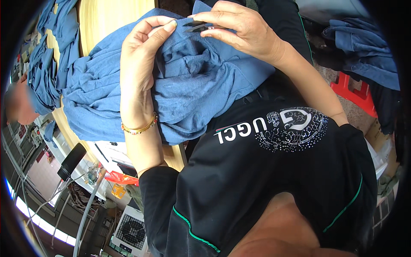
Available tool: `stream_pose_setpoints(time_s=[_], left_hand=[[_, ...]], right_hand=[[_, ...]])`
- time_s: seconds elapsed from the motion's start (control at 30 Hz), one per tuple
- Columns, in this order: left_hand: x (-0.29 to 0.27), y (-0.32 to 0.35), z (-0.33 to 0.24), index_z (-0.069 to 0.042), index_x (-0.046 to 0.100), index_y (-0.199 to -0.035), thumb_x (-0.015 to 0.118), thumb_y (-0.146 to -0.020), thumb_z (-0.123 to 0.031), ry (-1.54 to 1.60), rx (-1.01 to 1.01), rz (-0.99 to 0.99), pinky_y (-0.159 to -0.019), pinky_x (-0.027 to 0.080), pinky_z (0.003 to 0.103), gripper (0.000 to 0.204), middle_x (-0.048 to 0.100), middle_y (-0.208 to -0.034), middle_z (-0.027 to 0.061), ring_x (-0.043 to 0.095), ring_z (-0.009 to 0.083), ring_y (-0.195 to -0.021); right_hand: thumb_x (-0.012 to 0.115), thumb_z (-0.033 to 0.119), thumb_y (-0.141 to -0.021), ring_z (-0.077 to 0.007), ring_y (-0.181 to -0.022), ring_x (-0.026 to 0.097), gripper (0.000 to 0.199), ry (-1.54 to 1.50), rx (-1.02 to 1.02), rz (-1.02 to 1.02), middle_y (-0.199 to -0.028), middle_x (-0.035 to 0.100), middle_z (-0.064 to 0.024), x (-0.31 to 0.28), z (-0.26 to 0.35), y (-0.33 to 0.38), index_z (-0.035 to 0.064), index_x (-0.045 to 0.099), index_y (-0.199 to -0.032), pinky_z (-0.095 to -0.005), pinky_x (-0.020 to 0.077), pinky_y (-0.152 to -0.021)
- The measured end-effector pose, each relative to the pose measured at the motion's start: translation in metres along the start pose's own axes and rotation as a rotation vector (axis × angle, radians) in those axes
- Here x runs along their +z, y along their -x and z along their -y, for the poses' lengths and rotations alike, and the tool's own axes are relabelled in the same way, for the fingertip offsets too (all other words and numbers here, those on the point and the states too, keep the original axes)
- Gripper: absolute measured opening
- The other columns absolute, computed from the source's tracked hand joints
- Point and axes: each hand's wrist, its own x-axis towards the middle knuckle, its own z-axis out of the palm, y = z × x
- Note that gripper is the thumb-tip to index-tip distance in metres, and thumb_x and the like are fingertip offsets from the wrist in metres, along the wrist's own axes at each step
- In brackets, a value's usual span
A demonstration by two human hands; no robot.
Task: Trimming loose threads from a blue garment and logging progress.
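A crumpled blue garment (192, 90) of soft knit cloth lies over my lap and the table edge. My left hand (143, 40) pinches a seam of it between thumb and fingers, at the garment's upper side. Close to that pinch, my right hand (239, 28) holds small dark thread snips (198, 28), their blades pointing left at the cloth beside my left fingertips. The rest of the snips is mostly hidden in my right fingers.
A pale wooden table (96, 21) stretches behind the garment. More blue garments (47, 64) hang at the left, near a person (21, 103). Others (364, 49) are piled at the right, by a red plastic stool (353, 92). A fan unit (130, 229) stands lower left.
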Motion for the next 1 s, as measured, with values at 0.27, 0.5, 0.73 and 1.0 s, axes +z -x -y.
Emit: stream_pose_setpoints(time_s=[0.27,0.5,0.73,1.0], left_hand=[[0.001,0.002,-0.001,0.001,0.071,-0.111,0.069,-0.097,-0.004,-0.013,0.014,0.012,-0.084,0.052,0.02,0.015,0.075,-0.098,0.0053,0.069,0.0075,-0.089],[0.012,0.042,-0.022,-0.007,0.071,-0.111,0.082,-0.084,-0.019,-1.001,0.206,-0.141,-0.084,0.053,0.033,0.031,0.074,-0.104,0.0078,0.07,0.0215,-0.095],[0.017,0.069,-0.017,-0.013,0.073,-0.108,0.083,-0.082,-0.029,-1.355,0.369,-0.147,-0.095,0.04,0.04,0.032,0.068,-0.112,0.0028,0.062,0.0246,-0.107],[-0.009,0.057,-0.001,-0.006,0.075,-0.097,0.071,-0.093,-0.017,-1.078,0.405,-0.189,-0.083,0.048,0.036,0.013,0.07,-0.094,0.0103,0.065,0.029,-0.092]], right_hand=[[0.076,0.01,-0.089,-0.031,-0.076,0.063,0.029,-0.047,-0.018,-0.067,-0.084,0.063,-0.0132,0.003,-0.004,0.005,0.0009,0.071,-0.115,-0.0381,0.0513,-0.07],[0.075,0.007,-0.088,-0.0303,-0.076,0.062,0.033,-0.267,0.398,0.096,-0.084,0.062,-0.0141,-0.019,0.017,-0.003,-0.0001,0.069,-0.12,-0.0367,0.0504,-0.069],[0.076,0.007,-0.088,-0.0295,-0.076,0.061,0.041,-0.172,-0.019,-0.031,-0.087,0.061,-0.0137,0.009,0.004,0.001,0.0002,0.066,-0.127,-0.0368,0.0502,-0.069],[0.079,0.011,-0.086,-0.0284,-0.078,0.062,0.042,-0.201,-0.04,-0.044,-0.087,0.062,-0.0126,0.017,0.009,-0.004,0.0023,0.068,-0.126,-0.0358,0.0511,-0.071]])
